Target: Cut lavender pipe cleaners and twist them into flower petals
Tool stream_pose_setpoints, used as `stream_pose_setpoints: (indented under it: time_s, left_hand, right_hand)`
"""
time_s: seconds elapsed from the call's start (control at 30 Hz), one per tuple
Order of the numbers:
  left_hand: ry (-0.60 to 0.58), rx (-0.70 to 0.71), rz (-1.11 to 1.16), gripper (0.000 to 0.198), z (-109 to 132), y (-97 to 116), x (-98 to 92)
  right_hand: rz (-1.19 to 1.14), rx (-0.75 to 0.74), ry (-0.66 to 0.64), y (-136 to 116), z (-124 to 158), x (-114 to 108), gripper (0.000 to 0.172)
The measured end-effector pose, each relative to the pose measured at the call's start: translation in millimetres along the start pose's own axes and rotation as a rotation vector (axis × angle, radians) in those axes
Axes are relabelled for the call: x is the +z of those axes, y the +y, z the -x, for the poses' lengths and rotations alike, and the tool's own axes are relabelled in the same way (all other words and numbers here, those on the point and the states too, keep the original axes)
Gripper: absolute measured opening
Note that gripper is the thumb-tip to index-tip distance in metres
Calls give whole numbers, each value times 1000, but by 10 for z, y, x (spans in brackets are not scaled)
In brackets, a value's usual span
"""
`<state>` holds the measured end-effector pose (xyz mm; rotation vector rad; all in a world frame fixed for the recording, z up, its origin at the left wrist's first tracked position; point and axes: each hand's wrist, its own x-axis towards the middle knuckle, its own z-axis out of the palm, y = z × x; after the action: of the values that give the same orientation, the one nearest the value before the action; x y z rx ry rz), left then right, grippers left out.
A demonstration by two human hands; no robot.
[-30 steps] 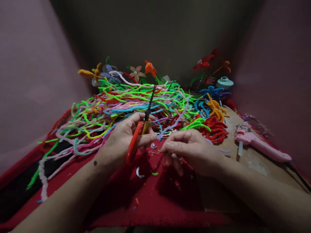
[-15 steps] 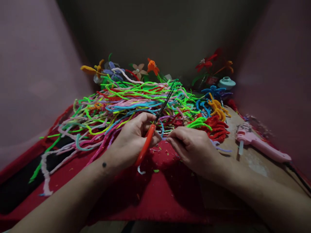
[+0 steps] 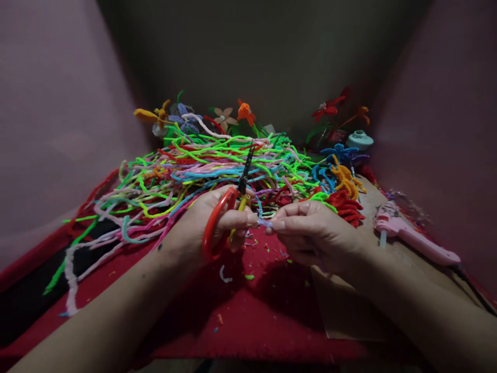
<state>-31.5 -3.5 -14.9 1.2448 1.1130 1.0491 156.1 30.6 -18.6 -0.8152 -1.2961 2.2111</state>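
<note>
My left hand (image 3: 205, 223) grips red-handled scissors (image 3: 217, 223), whose dark blades point up and away over a big heap of coloured pipe cleaners (image 3: 202, 160). The thumb and forefinger of that hand also pinch a short pale lilac pipe cleaner piece (image 3: 264, 223). My right hand (image 3: 314, 233) pinches the other end of that same piece. Both hands hover just above a red cloth (image 3: 248, 305), a little in front of the heap.
A pink glue gun (image 3: 407, 235) lies on bare wood at the right. Folded red, green, orange and blue pipe-cleaner shapes (image 3: 341, 191) sit right of the heap. Finished pipe-cleaner flowers (image 3: 233, 116) and a teal jar (image 3: 359, 140) stand at the back. Small cut scraps dot the cloth.
The scissors have swung from leaning right to nearly upright in my left hand. My right hand rose slightly and both hands now pinch the short lilac piece between them.
</note>
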Motion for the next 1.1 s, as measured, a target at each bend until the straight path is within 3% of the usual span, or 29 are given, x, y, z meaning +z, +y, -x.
stream_pose_setpoints:
  time_s: [0.17, 0.33, 0.4, 0.5, 0.57, 0.67, 0.77, 0.9, 1.1]
  left_hand:
    - [-143, -48, 282, 20, 15, -6, -13]
    - [-196, -125, 358, 17, -17, -12, -36]
    - [-81, -99, 235, 17, -21, 16, -36]
    - [172, 65, -138, 23, -5, 55, -44]
    - [235, 188, -414, 29, 9, 43, -61]
    - [204, 299, -861, 33, 10, -38, -94]
    - [150, 301, -1158, 41, -14, -126, -109]
    - [117, 289, -1271, 40, -50, -175, -106]
    - [77, 288, -1317, 42, -60, -209, -131]
  right_hand:
    - [-361, 198, -229, -43, 15, -1, 11]
    - [-364, 205, -215, -19, -31, -47, 8]
    - [-341, 154, -155, -15, -58, -80, 9]
    - [-297, 49, -26, -29, -96, -127, 8]
    - [-257, -33, 82, -49, -110, -145, 7]
    - [-197, -135, 197, -74, -113, -158, 10]
    - [-134, -220, 221, -79, -117, -170, 14]
    - [-100, -293, 243, -73, -130, -177, 22]
    - [-51, -392, 286, -48, -130, -174, 5]
